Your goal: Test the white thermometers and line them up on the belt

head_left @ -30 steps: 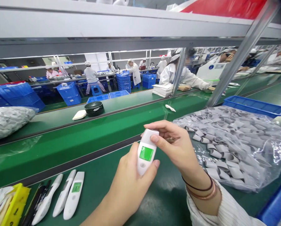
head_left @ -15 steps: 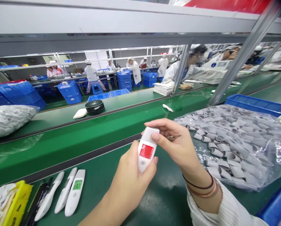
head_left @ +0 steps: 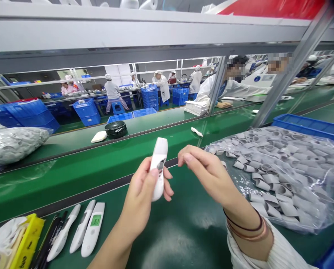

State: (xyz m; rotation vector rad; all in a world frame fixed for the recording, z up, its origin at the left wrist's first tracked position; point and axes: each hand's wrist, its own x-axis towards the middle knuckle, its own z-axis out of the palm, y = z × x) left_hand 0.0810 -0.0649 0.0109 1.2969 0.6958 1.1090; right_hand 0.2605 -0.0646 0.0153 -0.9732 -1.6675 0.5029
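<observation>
A white handheld thermometer [head_left: 159,164] is gripped in my left hand [head_left: 140,190], its narrow end pointing up. The small dark screen is turned partly sideways, with my thumb across the body below it. Apart from the thermometer, to its right, hovers my right hand [head_left: 207,170]. Its fingers are curled together with the thumb against them, and nothing shows between them. On the green bench at lower left lie more thermometers: one with a lit green screen [head_left: 93,228], a second [head_left: 82,226] beside it and a third [head_left: 64,232] further left.
Grey curved plastic pieces [head_left: 279,183] spill from a clear bag on the right, before a blue tray [head_left: 309,126]. Black pens [head_left: 48,239] and a yellow bin [head_left: 29,243] stand at lower left. A metal post [head_left: 290,63] slants down at right. A co-worker [head_left: 212,87] sits opposite.
My right hand has come off the thermometer's top. My left hand has moved left and turned the thermometer, and its screen has gone from red to dark.
</observation>
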